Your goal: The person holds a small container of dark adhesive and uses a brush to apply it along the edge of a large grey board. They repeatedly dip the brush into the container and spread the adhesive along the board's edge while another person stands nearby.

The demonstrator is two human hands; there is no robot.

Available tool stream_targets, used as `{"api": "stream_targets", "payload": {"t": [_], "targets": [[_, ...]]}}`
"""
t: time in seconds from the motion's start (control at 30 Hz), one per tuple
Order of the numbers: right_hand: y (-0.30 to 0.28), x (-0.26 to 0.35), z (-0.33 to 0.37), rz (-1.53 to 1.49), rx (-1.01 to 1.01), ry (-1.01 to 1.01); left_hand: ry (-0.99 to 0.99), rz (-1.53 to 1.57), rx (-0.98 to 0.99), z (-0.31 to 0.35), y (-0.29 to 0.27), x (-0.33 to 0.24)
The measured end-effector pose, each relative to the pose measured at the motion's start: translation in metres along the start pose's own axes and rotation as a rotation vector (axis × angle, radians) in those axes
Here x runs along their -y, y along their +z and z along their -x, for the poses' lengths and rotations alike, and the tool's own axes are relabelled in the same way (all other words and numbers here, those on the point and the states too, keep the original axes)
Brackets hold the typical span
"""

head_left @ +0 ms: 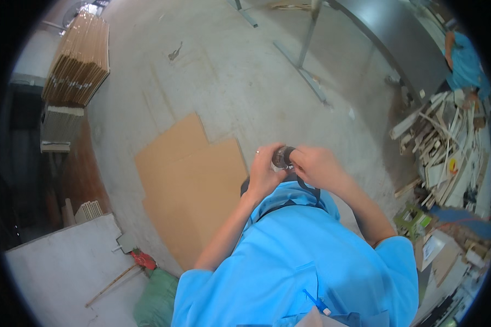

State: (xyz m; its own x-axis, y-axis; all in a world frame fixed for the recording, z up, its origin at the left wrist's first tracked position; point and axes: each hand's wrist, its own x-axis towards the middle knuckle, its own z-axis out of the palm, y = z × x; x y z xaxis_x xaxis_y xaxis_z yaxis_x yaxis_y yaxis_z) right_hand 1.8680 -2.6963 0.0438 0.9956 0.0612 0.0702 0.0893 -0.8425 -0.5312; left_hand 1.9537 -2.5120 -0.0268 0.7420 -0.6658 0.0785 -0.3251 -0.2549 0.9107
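In front of my waist, both hands are at a small dark round thing (282, 157), which looks like a roll of tape. My left hand (264, 173) is curled around its left side. From the right, my right hand (315, 165) has its fingers closed at the roll's edge. Whether a loose strip is pinched there is too small to make out. Below the hands is my blue shirt (305, 240), with a blue pen (316, 302) low on its front. Flat brown cardboard sheets (196, 180) lie on the floor to the left of my hands.
Folded cardboard (79, 60) is stacked at the far left. A white board (54, 267) and a green sack (155, 300) are at the near left. Far right stands a grey table (387, 38). Scrap strips (442, 141) are heaped at the right, beside a person in blue (466, 62).
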Motion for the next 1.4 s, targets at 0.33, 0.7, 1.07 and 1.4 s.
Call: {"api": "stream_targets", "payload": {"t": [0.33,0.7,1.07,1.4], "targets": [[-0.043,-0.136,-0.265,0.026,-0.036,-0.046,-0.008,0.009,-0.079,-0.273,-0.058,0.076],[-0.108,-0.243,-0.535,0.031,-0.065,-0.021,0.059,-0.007,0.022,-0.571,-0.158,0.141],[-0.150,-0.386,-0.804,0.006,-0.057,-0.005,0.002,-0.026,-0.018,-0.859,-0.228,0.215],[-0.196,-0.471,-1.071,-0.098,0.079,-0.117,-0.074,-0.005,-0.161,-1.073,-0.318,0.262]]}}
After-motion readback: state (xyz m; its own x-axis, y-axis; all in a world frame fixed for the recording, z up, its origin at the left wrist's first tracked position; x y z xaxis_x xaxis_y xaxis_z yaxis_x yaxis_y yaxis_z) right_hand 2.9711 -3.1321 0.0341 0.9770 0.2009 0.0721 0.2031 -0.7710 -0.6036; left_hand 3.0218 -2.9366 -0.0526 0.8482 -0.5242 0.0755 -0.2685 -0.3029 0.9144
